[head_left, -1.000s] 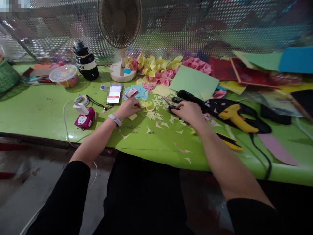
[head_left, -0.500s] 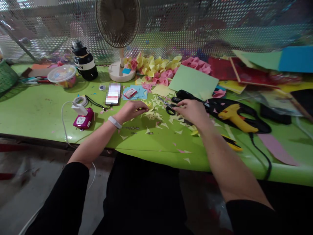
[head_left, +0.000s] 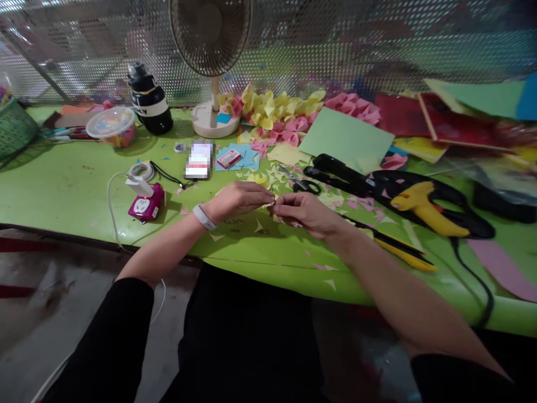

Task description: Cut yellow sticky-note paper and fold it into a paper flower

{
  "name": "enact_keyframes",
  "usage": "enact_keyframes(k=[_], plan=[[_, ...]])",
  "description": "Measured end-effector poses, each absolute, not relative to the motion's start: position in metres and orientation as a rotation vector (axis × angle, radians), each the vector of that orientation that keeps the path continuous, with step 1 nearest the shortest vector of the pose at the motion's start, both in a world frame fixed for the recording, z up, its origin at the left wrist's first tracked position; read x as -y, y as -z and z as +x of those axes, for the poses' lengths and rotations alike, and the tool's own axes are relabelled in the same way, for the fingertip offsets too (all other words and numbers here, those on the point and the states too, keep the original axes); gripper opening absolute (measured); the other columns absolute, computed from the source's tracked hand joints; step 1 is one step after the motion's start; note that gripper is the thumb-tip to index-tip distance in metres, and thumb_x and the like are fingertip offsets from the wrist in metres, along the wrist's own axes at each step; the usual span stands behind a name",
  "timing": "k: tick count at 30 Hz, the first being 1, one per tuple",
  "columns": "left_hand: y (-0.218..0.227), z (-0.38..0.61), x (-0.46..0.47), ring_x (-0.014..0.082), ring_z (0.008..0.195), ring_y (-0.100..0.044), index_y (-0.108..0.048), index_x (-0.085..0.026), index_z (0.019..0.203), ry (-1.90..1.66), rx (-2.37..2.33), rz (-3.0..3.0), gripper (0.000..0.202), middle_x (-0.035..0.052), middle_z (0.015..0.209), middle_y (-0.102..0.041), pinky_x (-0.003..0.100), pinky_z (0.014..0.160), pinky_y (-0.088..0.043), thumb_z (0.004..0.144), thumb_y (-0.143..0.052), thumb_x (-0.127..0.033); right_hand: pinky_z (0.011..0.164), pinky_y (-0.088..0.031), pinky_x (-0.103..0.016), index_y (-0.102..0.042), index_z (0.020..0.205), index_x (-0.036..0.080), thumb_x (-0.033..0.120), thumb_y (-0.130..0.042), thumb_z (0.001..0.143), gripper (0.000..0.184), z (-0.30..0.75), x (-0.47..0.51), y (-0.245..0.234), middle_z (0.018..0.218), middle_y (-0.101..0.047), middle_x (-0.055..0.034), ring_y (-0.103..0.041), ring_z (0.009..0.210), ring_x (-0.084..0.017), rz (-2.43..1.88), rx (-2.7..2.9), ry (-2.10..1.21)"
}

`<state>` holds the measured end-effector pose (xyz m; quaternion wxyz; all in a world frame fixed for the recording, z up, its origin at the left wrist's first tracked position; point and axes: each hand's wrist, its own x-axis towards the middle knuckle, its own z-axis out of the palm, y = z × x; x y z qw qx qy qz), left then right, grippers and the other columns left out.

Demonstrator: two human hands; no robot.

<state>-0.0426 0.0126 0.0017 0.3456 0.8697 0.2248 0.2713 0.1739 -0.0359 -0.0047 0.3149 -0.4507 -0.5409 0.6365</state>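
My left hand (head_left: 241, 200), with a pale band at the wrist, has its fingers closed together over the table. Its fingertips meet those of my right hand (head_left: 308, 212), which is pinched shut. Between them shows a small piece of pale yellow paper (head_left: 271, 204), mostly hidden by the fingers. Just beyond my right hand, black-handled scissors (head_left: 309, 186) lie on the table. Yellow and pink paper scraps (head_left: 277, 179) are scattered around and behind both hands. A folded yellow paper piece (head_left: 259, 180) rests just behind my left hand.
On the green table (head_left: 62, 184) stand a pink power socket (head_left: 146, 206), a phone (head_left: 199, 159), a fan (head_left: 213, 120) and a black bottle (head_left: 151, 109). Rightward lie a black stapler (head_left: 342, 174), a yellow glue gun (head_left: 419, 204) and yellow-handled pliers (head_left: 403, 254). Folded paper flowers (head_left: 281, 109) are heaped behind.
My right hand has left the scissors, which now lie free, and moved left and nearer to meet my left hand. The camera view has shifted slightly left.
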Motion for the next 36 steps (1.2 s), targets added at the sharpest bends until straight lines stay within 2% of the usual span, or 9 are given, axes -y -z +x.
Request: enact_keyframes(k=[4,7,10,15,22,27,32,36], plan=[[-0.005,-0.037,-0.009,0.0240,0.119,-0.063,-0.073,-0.023,0.113,-0.967,-0.836,2.197,0.027,0.0102,0.127,-0.070,0.040,0.105,-0.048,0.087,-0.069,-0.027,0.048,-0.034,-0.027,-0.068,0.073,0.024,0.052,-0.086,0.067,0.034,0.175,0.035,0.011,0.062,-0.058,0.0027,-0.043,0.050,-0.009,-1.184,1.328,-1.523],[-0.006,-0.033,-0.002,0.0215,0.104,-0.065,-0.070,-0.017,0.111,-1.133,-1.008,2.065,0.027,0.0126,0.114,-0.070,0.032,0.085,-0.053,0.087,-0.070,-0.030,0.059,-0.046,-0.032,-0.068,0.078,0.028,0.057,-0.080,0.071,0.032,0.173,0.032,0.017,0.074,-0.063,-0.0004,-0.053,0.063,-0.015,-1.240,1.240,-1.265],[-0.004,-0.027,0.005,0.0153,0.084,-0.065,-0.071,-0.014,0.101,-0.924,-0.891,1.921,0.026,0.0094,0.096,-0.072,0.027,0.072,-0.051,0.089,-0.069,-0.038,0.072,-0.051,-0.036,-0.069,0.080,0.030,0.055,-0.077,0.074,0.027,0.170,0.030,0.023,0.084,-0.066,-0.0014,-0.060,0.079,-0.018,-1.227,1.200,-1.135],[0.003,-0.019,0.010,0.0141,0.082,-0.069,-0.072,-0.012,0.102,-0.760,-0.783,1.515,0.035,0.0087,0.094,-0.074,0.027,0.072,-0.053,0.085,-0.074,-0.042,0.087,-0.052,-0.038,-0.073,0.075,0.030,0.043,-0.083,0.074,0.016,0.164,0.030,0.030,0.088,-0.067,0.0006,-0.062,0.087,-0.017,-1.065,1.170,-1.129],[0.005,-0.016,0.009,0.0116,0.073,-0.071,-0.072,-0.011,0.093,-0.707,-0.764,1.048,0.023,0.0074,0.089,-0.076,0.033,0.081,-0.059,0.085,-0.077,-0.032,0.084,-0.055,-0.038,-0.076,0.079,0.032,0.041,-0.080,0.078,0.011,0.162,0.031,0.036,0.092,-0.067,-0.0002,-0.063,0.089,-0.018,-1.068,1.227,-1.015],[0.006,-0.016,0.008,0.0113,0.072,-0.071,-0.070,-0.010,0.089,-0.712,-0.766,1.060,0.020,0.0064,0.083,-0.076,0.035,0.085,-0.060,0.084,-0.078,-0.027,0.079,-0.056,-0.035,-0.076,0.079,0.030,0.038,-0.081,0.077,0.009,0.162,0.030,0.037,0.082,-0.071,0.0018,-0.065,0.079,-0.015,-1.005,1.169,-1.096],[0.004,-0.019,0.005,0.0123,0.075,-0.072,-0.071,-0.009,0.092,-0.713,-0.797,1.114,0.018,0.0084,0.088,-0.077,0.035,0.083,-0.061,0.085,-0.077,-0.025,0.077,-0.055,-0.032,-0.076,0.077,0.028,0.034,-0.084,0.072,0.011,0.163,0.025,0.038,0.080,-0.073,0.0022,-0.065,0.075,-0.014,-0.998,1.051,-1.078],[0.005,-0.019,0.004,0.0112,0.071,-0.072,-0.072,-0.009,0.092,-0.717,-0.801,1.124,0.016,0.0081,0.086,-0.077,0.033,0.081,-0.061,0.084,-0.077,-0.023,0.072,-0.054,-0.030,-0.077,0.077,0.029,0.033,-0.085,0.073,0.010,0.163,0.024,0.036,0.077,-0.072,0.0027,-0.063,0.072,-0.013,-0.979,1.067,-1.096]])
